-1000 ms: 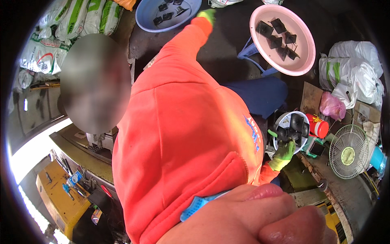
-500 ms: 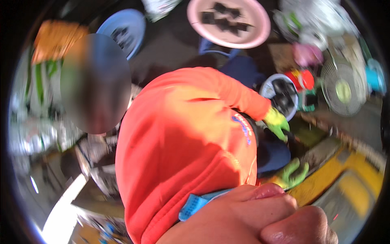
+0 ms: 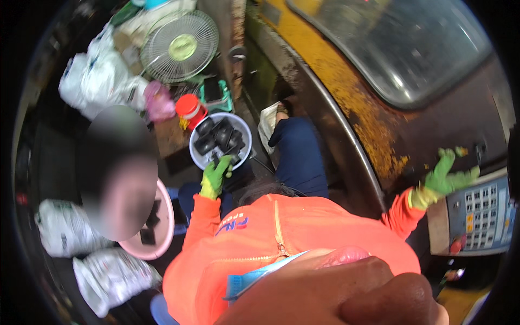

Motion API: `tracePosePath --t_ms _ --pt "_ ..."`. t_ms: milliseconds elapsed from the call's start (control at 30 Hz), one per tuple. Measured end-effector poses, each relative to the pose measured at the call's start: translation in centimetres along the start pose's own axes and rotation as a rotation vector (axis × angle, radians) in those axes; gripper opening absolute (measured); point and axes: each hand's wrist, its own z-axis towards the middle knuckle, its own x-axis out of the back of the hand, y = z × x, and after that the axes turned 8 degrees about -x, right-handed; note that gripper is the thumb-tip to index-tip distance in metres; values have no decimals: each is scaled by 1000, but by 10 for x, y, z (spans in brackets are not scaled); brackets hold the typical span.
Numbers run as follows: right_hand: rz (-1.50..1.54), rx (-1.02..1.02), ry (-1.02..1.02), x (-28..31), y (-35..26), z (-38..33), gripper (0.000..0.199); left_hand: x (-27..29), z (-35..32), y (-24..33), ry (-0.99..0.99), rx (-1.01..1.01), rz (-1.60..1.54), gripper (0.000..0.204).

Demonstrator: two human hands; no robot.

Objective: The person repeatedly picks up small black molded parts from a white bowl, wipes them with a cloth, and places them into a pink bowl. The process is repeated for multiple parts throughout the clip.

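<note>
Cluttered workshop floor, dark and grimy, with a yellow, rust-flecked machine housing (image 3: 346, 92) arching across the upper right and a grey keypad panel (image 3: 479, 214) at three o'clock. Near twelve o'clock, a small fan with a green hub (image 3: 181, 46); just below it, a red container (image 3: 190, 108) and a pink bag (image 3: 158, 102). White plastic sacks (image 3: 103, 81) at ten o'clock, more of them (image 3: 65, 235) at eight. Pink basin (image 3: 165, 227) at the left, partly hidden, holding dark pieces.

Left hand (image 3: 216, 174), in a green glove, reaching down to the near rim of a round white bowl (image 3: 201, 160) just left of centre; fingers loosely curled, tips touching one of the black moulded blocks (image 3: 221, 135) piled inside. Whether clamped on a block, cannot tell.

Right hand (image 3: 443, 181), also green-gloved, raised at three o'clock just beside the keypad panel, fingers spread wide apart, holding nothing, touching nothing visible.

Orange jacket sleeves filling the lower middle.
</note>
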Motion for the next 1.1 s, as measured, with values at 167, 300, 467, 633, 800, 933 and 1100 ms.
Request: tracePosePath --t_ms 167,300,467,633,800,933,1100 --pt "231 -284 -171 -45 -23 0 18 -9 11 31 56 79 36 33" --pt "680 -564 -487 -119 -15 3 17 -46 26 46 -18 -11 -33 27" --pt "605 -540 -617 -232 11 -3 27 -70 28 64 2 -25 -85 26" --pt "362 -549 -635 -310 4 -8 33 -63 22 77 86 -41 47 29" --pt "-9 -271 -1130 -323 4 23 41 -45 21 76 250 -5 130 30" --pt "417 -59 -1222 -305 41 125 32 -37 13 69 328 45 158 26" --pt "199 -47 -52 -268 181 266 28 -51 12 57 331 124 172 19"
